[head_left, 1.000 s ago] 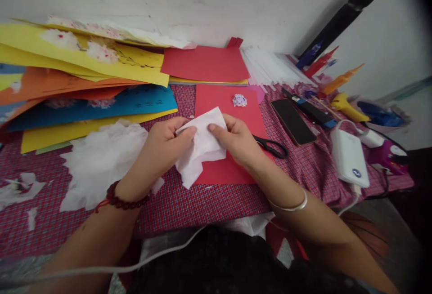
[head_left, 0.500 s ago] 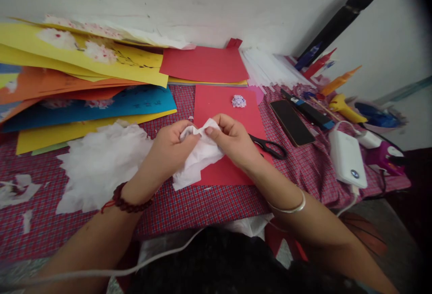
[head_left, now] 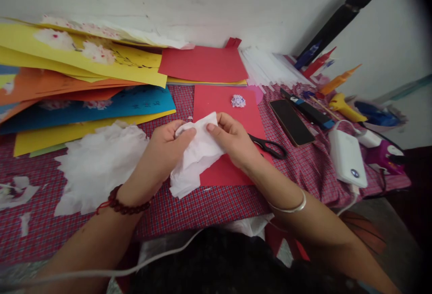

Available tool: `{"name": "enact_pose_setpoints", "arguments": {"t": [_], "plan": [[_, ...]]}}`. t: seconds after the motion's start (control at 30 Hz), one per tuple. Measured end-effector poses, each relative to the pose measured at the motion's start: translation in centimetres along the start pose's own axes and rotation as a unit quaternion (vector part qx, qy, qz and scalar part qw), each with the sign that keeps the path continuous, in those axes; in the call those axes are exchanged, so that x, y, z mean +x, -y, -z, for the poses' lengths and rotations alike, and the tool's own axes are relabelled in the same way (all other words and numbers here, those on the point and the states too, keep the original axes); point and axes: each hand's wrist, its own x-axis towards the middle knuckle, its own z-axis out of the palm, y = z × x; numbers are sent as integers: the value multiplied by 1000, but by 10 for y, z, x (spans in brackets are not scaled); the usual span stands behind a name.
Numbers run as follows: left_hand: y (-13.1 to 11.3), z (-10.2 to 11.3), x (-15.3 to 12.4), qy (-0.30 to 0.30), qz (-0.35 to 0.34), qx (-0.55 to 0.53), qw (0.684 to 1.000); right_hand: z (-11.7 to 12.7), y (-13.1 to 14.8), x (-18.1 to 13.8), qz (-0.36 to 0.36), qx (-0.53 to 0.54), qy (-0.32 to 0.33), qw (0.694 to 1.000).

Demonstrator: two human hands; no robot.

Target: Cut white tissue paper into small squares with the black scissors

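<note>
Thumbs and fingers of the left hand (head_left: 168,146) and right hand (head_left: 235,142) pinch a white tissue (head_left: 201,143), clock centre, partly over the red sheet (head_left: 229,170); opposed pulls could tear it. At three o'clock, the right hand could snag the scissors (head_left: 275,149); at one, knuckles could brush the speckled ball (head_left: 238,101).

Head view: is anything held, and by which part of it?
White tissue, pinched by its upper part: left hand at left, right hand at right.
</note>
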Motion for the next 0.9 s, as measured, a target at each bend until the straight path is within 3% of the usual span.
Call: {"name": "enact_pose_setpoints", "arguments": {"t": [0.17, 0.3, 0.53, 0.9], "plan": [[5, 1, 3, 31, 27, -19, 999, 0, 0, 0, -30, 6, 21, 999], [2, 0, 3, 20, 41, -27, 999, -2, 1, -1, -48, 46, 9, 998], [-1, -5, -3, -24, -95, 155, 983, -7, 1, -2, -39, 24, -1, 999], [-2, -8, -2, -64, -107, 171, 977, -6, 0, -4, -44, 29, 23, 998]]}}
